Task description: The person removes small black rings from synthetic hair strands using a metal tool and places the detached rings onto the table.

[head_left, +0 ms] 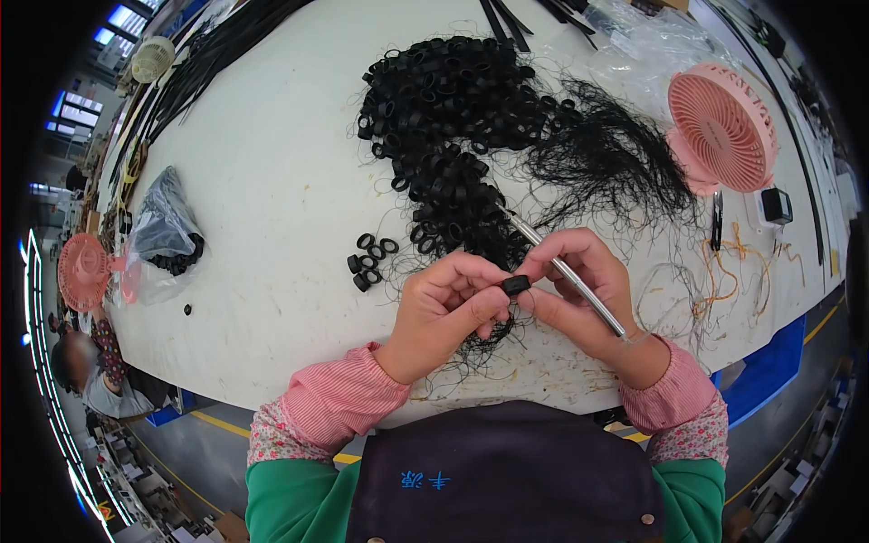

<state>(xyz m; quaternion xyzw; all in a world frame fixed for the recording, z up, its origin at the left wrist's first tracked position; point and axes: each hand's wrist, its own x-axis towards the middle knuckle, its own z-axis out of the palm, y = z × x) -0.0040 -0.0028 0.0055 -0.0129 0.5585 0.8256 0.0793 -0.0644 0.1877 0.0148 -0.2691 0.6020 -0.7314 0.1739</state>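
Note:
Between the fingertips of both hands is a small black ring (515, 285). My left hand (453, 308) pinches its left side, with the other fingers curled in. My right hand (579, 294) grips its right side and also carries a slim silver pen-like tool (566, 273), which lies across the fingers with its thin tip pointing up and left. Just beyond the hands rises a large heap of similar black rings (453, 100), with loose threads around it. Several separate rings (369, 260) lie left of the heap. Thread scraps (484, 353) gather below the hands.
A tangle of black thread (606, 149) lies right of the heap, beside a pink fan (724, 128). Black-handled snips (717, 222) and orange cord (724, 276) are at the right. At left are a plastic bag with rings (165, 222), another pink fan (84, 271) and a seated person (95, 371).

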